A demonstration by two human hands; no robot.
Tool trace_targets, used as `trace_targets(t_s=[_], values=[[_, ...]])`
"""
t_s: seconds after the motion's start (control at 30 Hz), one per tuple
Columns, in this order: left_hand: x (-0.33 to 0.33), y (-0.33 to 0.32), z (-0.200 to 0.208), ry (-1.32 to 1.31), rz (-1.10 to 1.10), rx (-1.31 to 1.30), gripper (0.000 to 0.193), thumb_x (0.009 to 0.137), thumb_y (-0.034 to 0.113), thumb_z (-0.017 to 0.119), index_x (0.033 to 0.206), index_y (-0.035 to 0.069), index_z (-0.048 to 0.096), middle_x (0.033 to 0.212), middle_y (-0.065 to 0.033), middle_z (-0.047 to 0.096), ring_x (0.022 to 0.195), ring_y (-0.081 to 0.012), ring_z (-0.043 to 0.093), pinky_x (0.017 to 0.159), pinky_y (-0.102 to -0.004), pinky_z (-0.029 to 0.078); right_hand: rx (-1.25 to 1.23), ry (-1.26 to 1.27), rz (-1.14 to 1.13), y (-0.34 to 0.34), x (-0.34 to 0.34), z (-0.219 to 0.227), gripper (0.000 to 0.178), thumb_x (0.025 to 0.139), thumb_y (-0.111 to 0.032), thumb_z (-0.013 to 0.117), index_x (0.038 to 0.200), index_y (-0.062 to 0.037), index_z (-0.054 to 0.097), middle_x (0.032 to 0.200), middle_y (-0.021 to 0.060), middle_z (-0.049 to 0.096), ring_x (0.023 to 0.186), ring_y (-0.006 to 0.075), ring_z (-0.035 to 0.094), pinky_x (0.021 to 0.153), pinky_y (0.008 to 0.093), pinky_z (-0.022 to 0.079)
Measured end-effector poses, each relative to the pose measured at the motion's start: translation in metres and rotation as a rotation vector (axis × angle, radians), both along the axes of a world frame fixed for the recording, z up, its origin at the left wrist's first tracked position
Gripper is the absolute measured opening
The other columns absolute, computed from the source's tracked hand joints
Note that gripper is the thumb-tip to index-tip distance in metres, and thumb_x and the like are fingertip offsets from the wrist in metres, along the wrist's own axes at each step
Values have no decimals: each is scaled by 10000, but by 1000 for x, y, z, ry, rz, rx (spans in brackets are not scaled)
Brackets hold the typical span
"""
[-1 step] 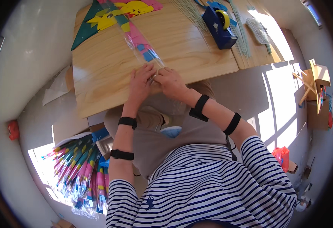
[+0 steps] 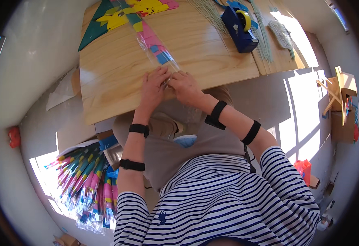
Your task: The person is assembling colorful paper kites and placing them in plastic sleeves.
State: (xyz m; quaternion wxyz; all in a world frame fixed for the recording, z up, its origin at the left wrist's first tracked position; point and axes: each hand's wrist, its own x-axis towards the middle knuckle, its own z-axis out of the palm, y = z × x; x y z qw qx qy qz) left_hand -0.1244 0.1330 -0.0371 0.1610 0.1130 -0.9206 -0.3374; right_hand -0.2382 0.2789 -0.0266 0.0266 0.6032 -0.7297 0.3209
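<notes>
- Head view: clear sleeve (image 2: 159,49) containing a folded multicoloured sheet (image 2: 150,36) lies on the wooden table (image 2: 114,74), running from the table's far side toward its near edge.
- Left hand (image 2: 155,86): at the table's near edge, fingers bent over the sleeve's near end; firmness of grip cannot be told.
- Right hand (image 2: 185,87): just beside, at the same table edge, pinching the sleeve's end.
- Blue tape dispenser (image 2: 236,37): on the table's right part.
- Wrapped packets (image 2: 81,176): piled off the table, near its near left corner.
</notes>
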Motion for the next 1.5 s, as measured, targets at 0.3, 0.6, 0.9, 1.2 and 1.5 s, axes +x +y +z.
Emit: trace_targets(t_s=[0.3,0.6,0.9,1.2,1.5], values=[[2,0,-5,26,23,-7,385,970,48,556,1326,158,652,1491,-49,584,1470,-271,443,1232,-586,181,123,57,74,-15,-9,-11,244,735,-55,691,977,-31,692,1028,137,662,936,339,653,793,464,501],[-1,0,-6,-5,43,-36,403,953,26,547,1313,158,672,1470,-41,597,1457,-254,453,1229,-592,205,327,131,128,-11,-5,4,234,704,-8,636,935,26,644,982,201,632,941,394,620,814,475,485],[0,4,0,-17,48,-35,390,949,23,569,1294,157,689,1461,-42,603,1448,-249,461,1226,-582,223,198,170,176,57,11,4,129,700,-66,662,816,-35,617,890,171,613,880,360,610,792,454,479],[0,0,-1,45,49,-61,313,879,10,609,1156,110,716,1400,-89,642,1400,-294,511,1188,-582,279,487,-250,241,120,36,18,235,761,-31,675,991,-6,716,921,170,678,917,343,681,825,435,536],[35,61,56,35,145,513,184,841,-45,693,1020,-2,705,1049,-83,744,1015,-190,689,903,-321,532,338,-1357,-62,102,13,8,132,904,-2,641,968,26,753,801,73,720,683,123,640,629,282,511]])
